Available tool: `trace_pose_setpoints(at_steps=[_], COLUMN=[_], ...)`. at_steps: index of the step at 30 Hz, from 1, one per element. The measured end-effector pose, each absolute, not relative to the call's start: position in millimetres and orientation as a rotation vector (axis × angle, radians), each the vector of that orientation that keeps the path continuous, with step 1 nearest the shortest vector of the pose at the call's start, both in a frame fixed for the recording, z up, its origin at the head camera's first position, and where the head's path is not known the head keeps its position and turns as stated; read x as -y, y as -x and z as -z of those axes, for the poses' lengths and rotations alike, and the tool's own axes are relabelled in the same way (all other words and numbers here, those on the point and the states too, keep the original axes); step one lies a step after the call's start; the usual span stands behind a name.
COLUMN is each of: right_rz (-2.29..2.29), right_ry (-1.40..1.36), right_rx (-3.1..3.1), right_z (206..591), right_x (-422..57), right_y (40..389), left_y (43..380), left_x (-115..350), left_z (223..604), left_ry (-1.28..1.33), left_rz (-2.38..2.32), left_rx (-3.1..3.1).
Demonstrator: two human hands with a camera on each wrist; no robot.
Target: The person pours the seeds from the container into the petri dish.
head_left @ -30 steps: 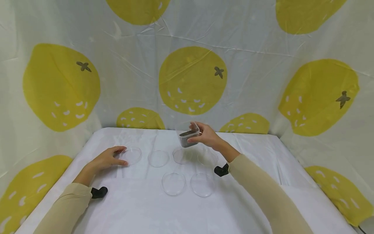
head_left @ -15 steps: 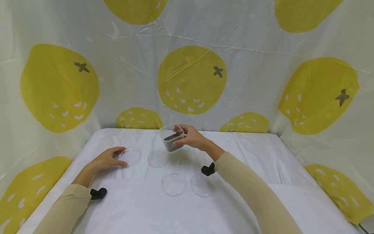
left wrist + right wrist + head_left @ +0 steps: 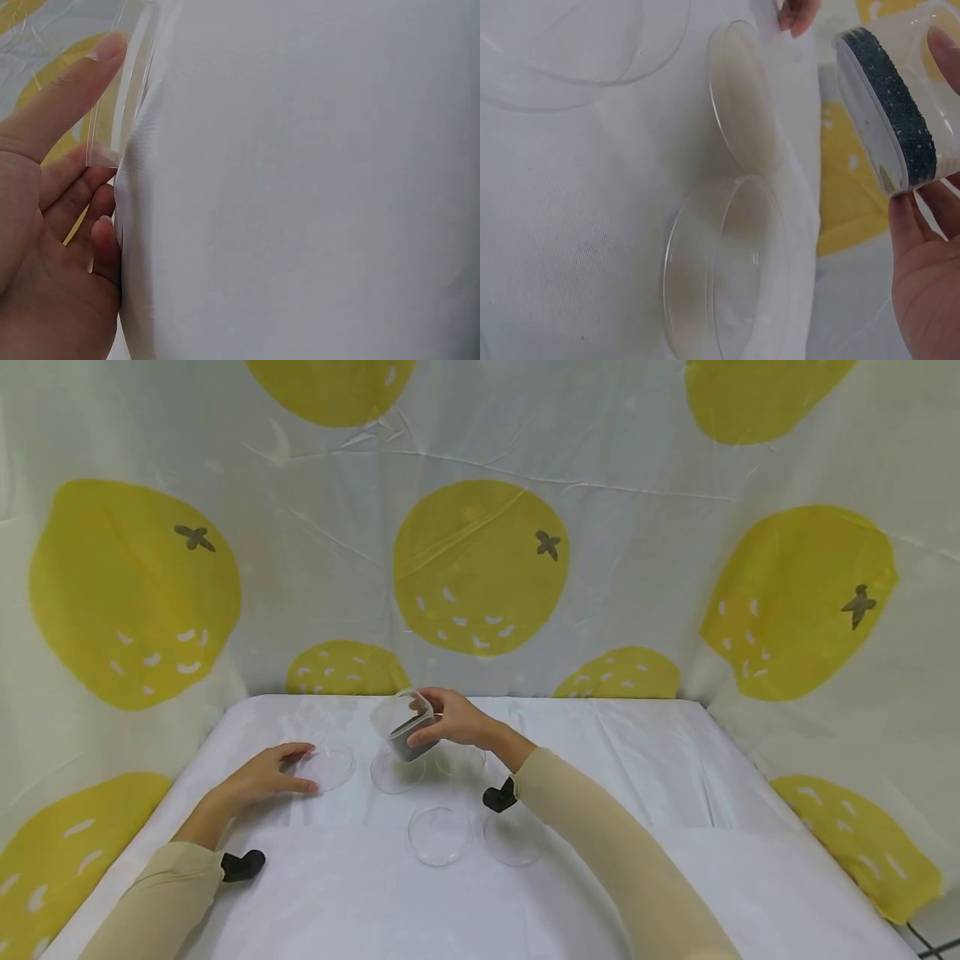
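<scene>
My left hand (image 3: 262, 777) is at the leftmost clear petri dish (image 3: 333, 766), its thumb and fingers on either side of the dish's rim. In the left wrist view the thumb lies against the clear wall of that dish (image 3: 129, 97). My right hand (image 3: 459, 724) grips a clear plastic container (image 3: 414, 739) partly filled with dark grains. The container is tilted to the left above another petri dish (image 3: 397, 777), apart from it. A dark band of grains (image 3: 900, 105) shows through the container wall in the right wrist view.
Another petri dish (image 3: 463, 762) lies partly below the right hand. Two more dishes, a left one (image 3: 439, 837) and a right one (image 3: 513, 842), lie nearer the front on the white-covered table (image 3: 360, 893). A lemon-print curtain (image 3: 480, 568) hangs behind.
My right hand has carried the container leftward and slightly down, from above the third back-row dish to above the second. The left hand has stayed at its dish. The head view has shifted slightly.
</scene>
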State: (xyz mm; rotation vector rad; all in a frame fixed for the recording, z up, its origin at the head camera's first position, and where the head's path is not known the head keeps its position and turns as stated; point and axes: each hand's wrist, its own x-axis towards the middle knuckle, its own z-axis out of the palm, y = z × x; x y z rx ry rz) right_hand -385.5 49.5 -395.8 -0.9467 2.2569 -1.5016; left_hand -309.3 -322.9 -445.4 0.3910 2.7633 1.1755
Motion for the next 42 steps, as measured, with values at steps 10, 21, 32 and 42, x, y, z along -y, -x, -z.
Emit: trace_pose_setpoints(at_steps=[10, 21, 32, 42], right_rz=[1.383, 1.271, 1.162, 0.959], right_ry=[0.977, 1.060, 1.046, 1.066], right_rx=[-2.325, -2.338, -2.338, -2.485], right_z=[398, 399, 397, 393], right_x=[-28, -6, 8, 19], right_y=[386, 387, 387, 393], left_y=[308, 310, 310, 308], left_x=[323, 324, 322, 321], left_z=[445, 447, 445, 443], left_ry=[-0.392, -0.444, -0.429, -0.399], left_rz=[-1.206, -1.163, -1.165, -1.138], left_rx=[-2.749, -2.793, -2.782, -2.790])
